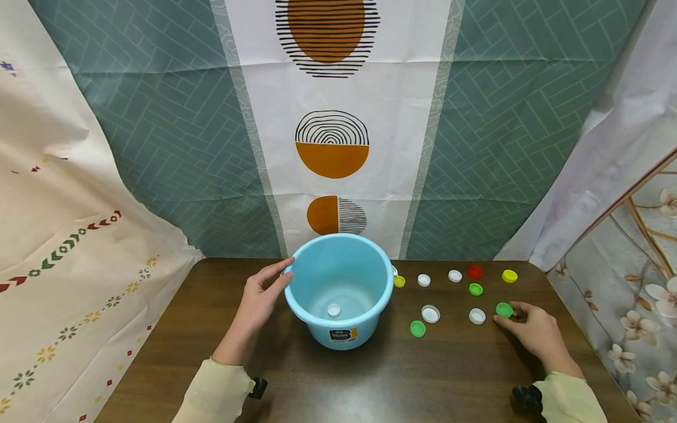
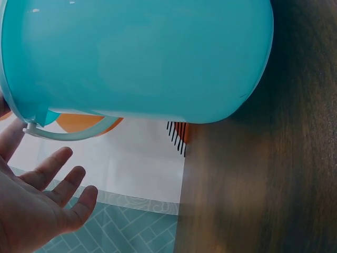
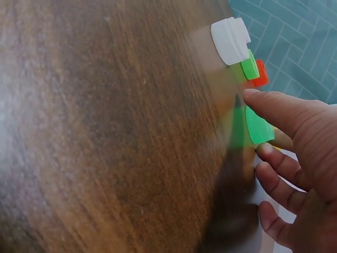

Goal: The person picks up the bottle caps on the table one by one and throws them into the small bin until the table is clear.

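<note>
A pale blue bucket point(image 1: 324, 336) is stood upright on the bench point(image 1: 402, 382), with a white cap point(image 1: 334, 310) lying inside at its bottom. The bucket's rim is touched at its left side by the left hand point(image 1: 264, 289), whose thumb and forefinger are extended while its other fingers are spread loosely near the handle point(image 2: 73, 136); no firm grasp is shown, and the bucket is presumably being steadied by this light contact. To the right, a green cap point(image 1: 504, 309) is pinched, as far as can be judged, between the thumb and fingers of the right hand point(image 1: 536, 330), which are closed to about its width. It is taken by its edge, probably because so low a thing is hard to grip otherwise. A red cap point(image 1: 475, 272), a yellow cap point(image 1: 509, 276) and further white and green ones point(image 1: 477, 316) are scattered nearby, mostly apart, so each can seemingly be picked singly
</note>
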{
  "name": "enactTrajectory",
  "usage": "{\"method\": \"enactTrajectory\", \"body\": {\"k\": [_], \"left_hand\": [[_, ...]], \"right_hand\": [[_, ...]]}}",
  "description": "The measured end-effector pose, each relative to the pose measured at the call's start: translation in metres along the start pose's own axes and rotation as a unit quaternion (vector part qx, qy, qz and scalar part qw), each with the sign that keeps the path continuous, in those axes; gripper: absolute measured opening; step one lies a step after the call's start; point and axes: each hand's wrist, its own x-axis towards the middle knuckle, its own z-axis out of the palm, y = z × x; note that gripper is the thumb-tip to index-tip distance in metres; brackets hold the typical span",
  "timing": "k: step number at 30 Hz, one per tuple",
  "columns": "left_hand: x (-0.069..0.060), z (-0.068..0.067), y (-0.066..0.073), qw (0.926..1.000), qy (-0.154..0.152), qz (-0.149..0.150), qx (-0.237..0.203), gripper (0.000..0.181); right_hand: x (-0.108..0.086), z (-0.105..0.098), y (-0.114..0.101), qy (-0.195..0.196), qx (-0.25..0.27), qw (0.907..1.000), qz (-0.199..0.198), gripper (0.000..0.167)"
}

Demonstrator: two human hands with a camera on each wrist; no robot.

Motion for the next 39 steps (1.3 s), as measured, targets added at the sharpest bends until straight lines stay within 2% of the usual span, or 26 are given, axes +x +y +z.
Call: {"method": "enactTrajectory", "body": {"k": [13,22,30,39], "left_hand": [[0.0,0.001,-0.004,0.9999,-0.002,0.013,-0.008,0.037],[0.0,0.001,-0.006,0.9998,0.004,0.021,-0.005,0.036],[0.0,0.0,-0.003,0.9998,0.001,0.017,0.006,0.036],[-0.002,0.0,-0.003,0.9999,0.002,0.011,0.005,0.037]], "right_hand": [[0.003,0.0,0.0,-0.003,-0.015,0.9998,0.013,0.077],[0.002,-0.001,-0.001,0.011,-0.009,0.9996,0.026,0.07],[0.001,-0.003,-0.001,0.01,0.002,0.9991,0.041,0.072],[0.003,-0.013,-0.008,0.053,0.002,0.9985,0.013,0.06]]}}
